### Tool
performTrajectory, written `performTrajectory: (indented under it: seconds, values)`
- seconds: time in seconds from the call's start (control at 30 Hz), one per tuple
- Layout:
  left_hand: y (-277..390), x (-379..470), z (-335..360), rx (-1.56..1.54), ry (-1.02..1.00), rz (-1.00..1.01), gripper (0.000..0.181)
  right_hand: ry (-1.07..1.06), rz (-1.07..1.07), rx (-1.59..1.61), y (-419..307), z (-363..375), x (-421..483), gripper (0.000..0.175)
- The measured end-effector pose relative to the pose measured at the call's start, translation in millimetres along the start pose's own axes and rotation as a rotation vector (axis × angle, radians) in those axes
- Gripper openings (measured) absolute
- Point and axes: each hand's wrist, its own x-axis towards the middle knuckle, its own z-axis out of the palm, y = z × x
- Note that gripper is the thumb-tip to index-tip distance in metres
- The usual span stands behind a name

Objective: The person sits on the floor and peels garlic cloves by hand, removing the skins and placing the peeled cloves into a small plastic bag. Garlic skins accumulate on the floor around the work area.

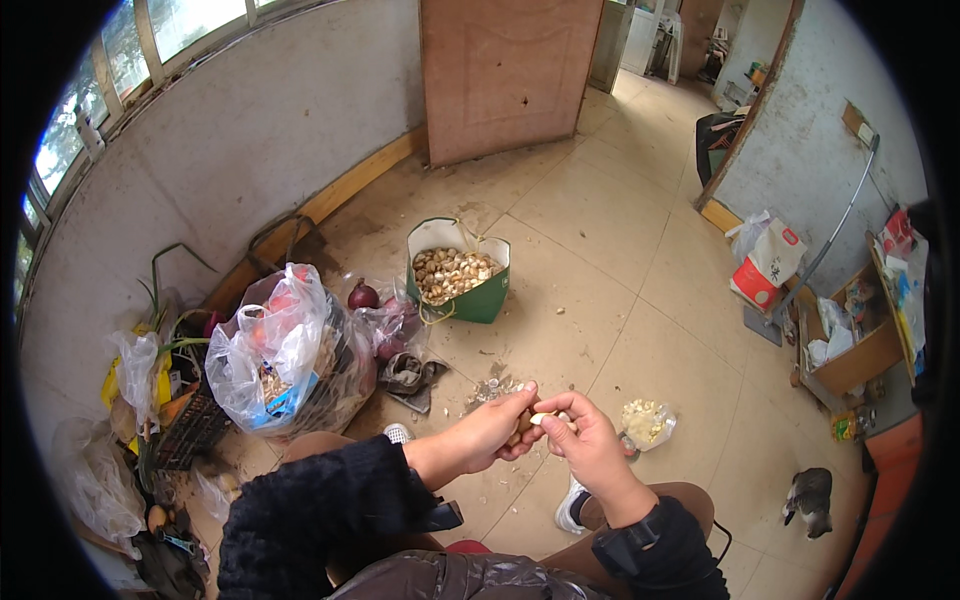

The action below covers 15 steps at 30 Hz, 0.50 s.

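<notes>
Both hands meet above the tiled floor, in front of my knees. My left hand [491, 431] is cupped around several unpeeled, brownish garlic cloves [523, 427], partly hidden by its fingers. Between the thumb and fingers of my right hand [583, 441] is a pale garlic clove [541, 418], close to the left fingertips. Beyond them stands a green bag [480, 300] with a cord handle, filled with unpeeled garlic cloves [454, 274]. To the right, a clear plastic container [667, 435] holds pale yellow peeled cloves [643, 420]. Papery skins [491, 390] lie scattered on the floor below my hands.
At left sit a large plastic bag of refuse [289, 352], red onions [364, 295] in clear plastic and a dark crate [187, 427]. A grey-and-white cat [810, 499] is at lower right. A long-handled dustpan [765, 324] leans near a cardboard box [859, 352].
</notes>
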Motion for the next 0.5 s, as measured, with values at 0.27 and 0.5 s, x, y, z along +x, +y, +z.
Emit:
performTrajectory:
  seconds: [0.27,0.5]
  values:
    - [-1.5,0.0,1.1,0.033,-0.098,0.083,0.042,0.049,-0.212,-0.306,4.6,1.0,2.8,0.017]
    - [4.3,-1.8,-0.2,0.050,-0.007,0.209,0.031,0.074,-0.020,0.635,0.4,-7.6,7.4,0.045]
